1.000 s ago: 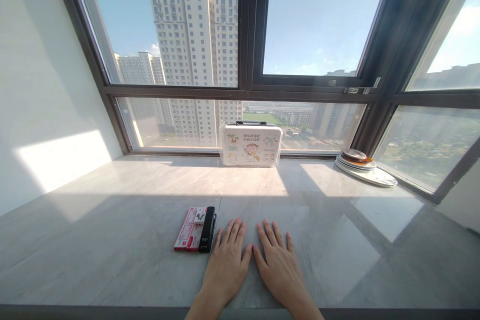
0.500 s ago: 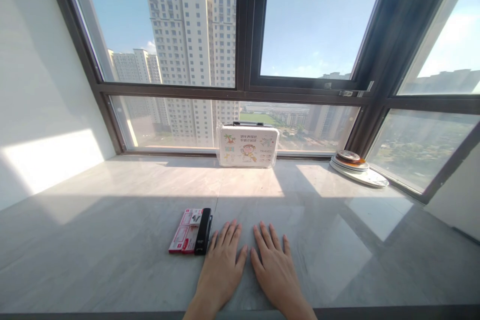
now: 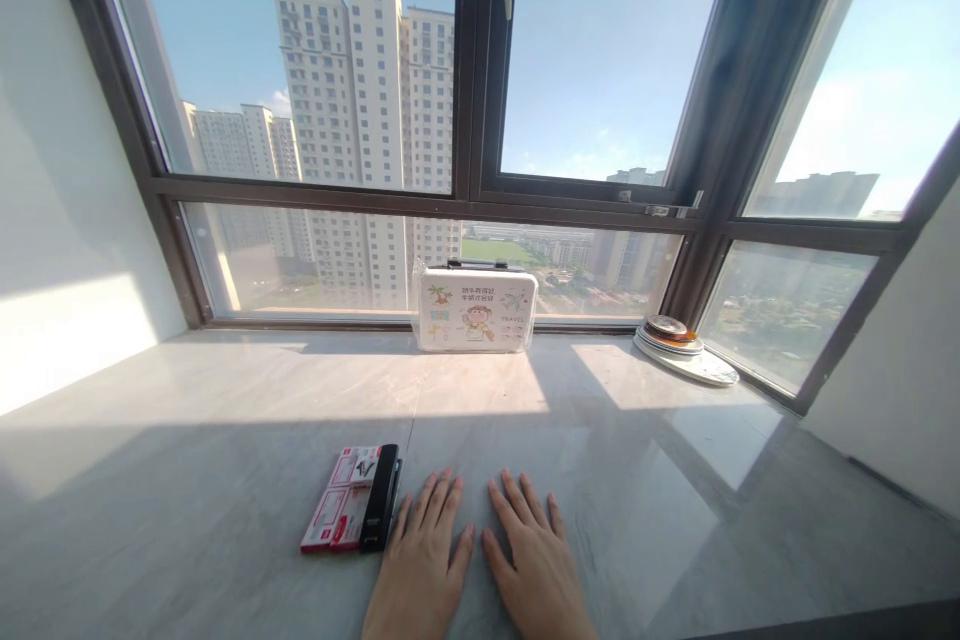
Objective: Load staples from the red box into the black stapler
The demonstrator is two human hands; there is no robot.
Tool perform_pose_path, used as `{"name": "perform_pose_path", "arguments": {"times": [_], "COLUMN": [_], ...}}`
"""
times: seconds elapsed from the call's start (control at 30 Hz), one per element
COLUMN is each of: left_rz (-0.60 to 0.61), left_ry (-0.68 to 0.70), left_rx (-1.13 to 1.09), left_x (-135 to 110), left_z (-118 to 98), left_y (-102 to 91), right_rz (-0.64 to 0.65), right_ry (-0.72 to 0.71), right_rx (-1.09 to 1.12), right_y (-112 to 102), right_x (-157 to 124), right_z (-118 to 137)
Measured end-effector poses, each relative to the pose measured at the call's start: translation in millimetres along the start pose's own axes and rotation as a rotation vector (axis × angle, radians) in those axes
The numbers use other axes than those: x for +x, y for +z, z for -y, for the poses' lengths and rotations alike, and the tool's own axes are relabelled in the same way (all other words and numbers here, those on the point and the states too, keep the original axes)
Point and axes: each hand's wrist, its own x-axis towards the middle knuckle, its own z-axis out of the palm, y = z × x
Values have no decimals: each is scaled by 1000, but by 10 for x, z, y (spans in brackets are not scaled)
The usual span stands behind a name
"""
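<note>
Both my hands lie palm down on the grey marbled sill, side by side with a narrow gap between them. My left hand (image 3: 424,555) is open, its fingers stretched out away from me. Just left of it is a black stapler (image 3: 380,498), lying along the right side of some flat red-and-white boxes (image 3: 335,510). A smaller white box (image 3: 365,467) with a stapler picture rests at their far end. My right hand (image 3: 534,555) is open too, fingers slightly spread, holding nothing.
A white case (image 3: 478,310) with cartoon prints and a black handle stands upright against the window. Stacked plates or dishes (image 3: 679,342) sit in the far right corner. Dark window frames (image 3: 330,195) border the marbled sill (image 3: 187,480), and sunlight falls along its back.
The camera view has tilted up and shifted right, so everything appears lower and farther left. My hands stay flat on the sill, and the objects have not moved relative to it.
</note>
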Motion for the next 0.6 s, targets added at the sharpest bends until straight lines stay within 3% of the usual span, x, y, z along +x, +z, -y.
{"name": "perform_pose_path", "arguments": {"times": [0.6], "left_rz": [-40], "left_ry": [27], "left_rx": [-9], "left_x": [-62], "left_z": [23], "left_y": [13], "right_rz": [-14], "right_ry": [26], "right_rx": [39], "right_y": [-40], "right_x": [-133], "right_z": [14]}}
